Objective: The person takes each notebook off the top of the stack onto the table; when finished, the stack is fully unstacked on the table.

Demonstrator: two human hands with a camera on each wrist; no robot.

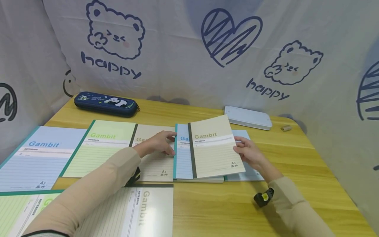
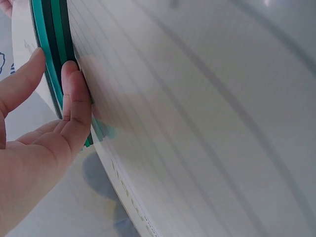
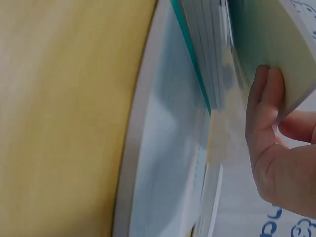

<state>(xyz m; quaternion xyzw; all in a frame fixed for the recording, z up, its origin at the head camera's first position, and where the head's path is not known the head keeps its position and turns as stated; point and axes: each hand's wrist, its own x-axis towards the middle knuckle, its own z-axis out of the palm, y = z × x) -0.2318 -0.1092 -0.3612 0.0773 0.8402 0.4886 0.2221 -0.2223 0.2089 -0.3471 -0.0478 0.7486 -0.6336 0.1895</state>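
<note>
My right hand point(image 1: 250, 153) pinches the right edge of a tan notebook point(image 1: 214, 154) with a dark spine. That notebook hangs tilted over a stack topped by a blue notebook point(image 1: 181, 151). In the right wrist view, fingers point(image 3: 266, 98) lie against the notebook's underside. My left hand point(image 1: 157, 143) reaches to the stack's left edge, its fairly straight fingers and thumb touching the side. The left wrist view shows those fingers point(image 2: 74, 98) against several teal and dark spines point(image 2: 57, 29). Beneath that hand lies another tan notebook point(image 1: 157, 168).
A green notebook point(image 1: 100, 141) and a blue notebook point(image 1: 44, 158) lie at left. Sideways notebooks, one green point(image 1: 12, 210) and one tan point(image 1: 154, 210), lie nearer. Another blue notebook point(image 1: 241, 133) lies under the right hand. Behind are a panda pencil case point(image 1: 106, 103) and a white case point(image 1: 248, 117).
</note>
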